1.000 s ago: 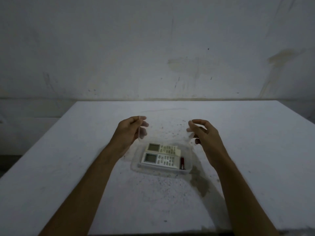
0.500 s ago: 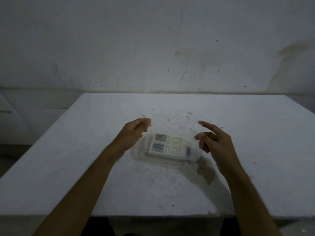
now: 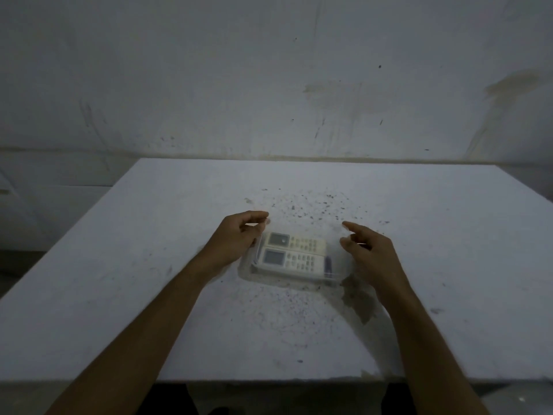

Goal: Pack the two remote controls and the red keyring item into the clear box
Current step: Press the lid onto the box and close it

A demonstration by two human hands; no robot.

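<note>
A dim view looking down at a pale table (image 3: 149, 295) set against a stained, scuffed wall (image 3: 209, 85). Near the middle of the table sits a clear box (image 3: 338, 275), faint and blurred. Inside it two white remote controls lie side by side, long sides touching, screens toward the left. The far remote (image 3: 294, 242) and the near remote (image 3: 291, 259) each show a grey screen and rows of small buttons; no brand, label or writing can be read on either. At the right end of the near remote a small dark item (image 3: 328, 262) stands against the box wall; its colour reads as dark rather than red in this light. Whether a lid is on the box cannot be told.

The left hand (image 3: 239, 238) is at the left end of the box, fingers curled with thumb and fingertips close together, as if pinching the rim or a clear edge; the exact contact is too blurred to confirm. The right hand (image 3: 368, 250) is at the right end, fingers loosely spread and the forefinger pointing out, just beside the box; touching cannot be told.

Dark specks (image 3: 314, 205) scatter on the table beyond the box, and a brownish stain (image 3: 359, 301) lies at its near right corner. The table has broad bare room on both sides and in front, up to its near edge.
</note>
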